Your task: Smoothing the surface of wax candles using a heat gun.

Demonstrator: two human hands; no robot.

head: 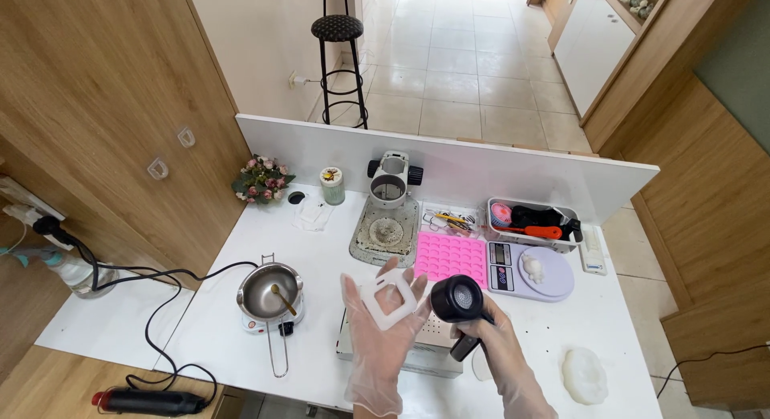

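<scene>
White square mould (387, 298), translucent with an opening in its middle, lies flat on the open palm of our left hand (377, 339), raised above the near edge of the desk (321, 250); that gloved hand is spread wide, fingers (350, 295) apart, its grip not closed at all, the mould merely resting on it; our right hand (489, 339), also gloved, has its grip wrapped tight around the handle of a black heat gun (459, 305), whose round nozzle faces up toward the camera just beside the mould's right edge; under both hands we see a flat metal box (417, 351) on the desk; to the left sits a small melting pot (269, 295) with a spoon in it, on a white base, its long wire handle pointing toward us and a black cable (160, 279) trailing off to the wall socket; behind our hands lie a pink silicone mould tray (451, 255) and a lilac digital scale (533, 275) carrying a small white figure; farther back stand a grey stand with a ring head (389, 206), a clear bin of tools (533, 220), a little jar (331, 185) and a bunch of pink flowers (261, 180); a white lumpy mould (584, 375) rests near the desk's right front corner; a black stool (338, 34) stands well apart on the tiled floor beyond the white divider.
</scene>
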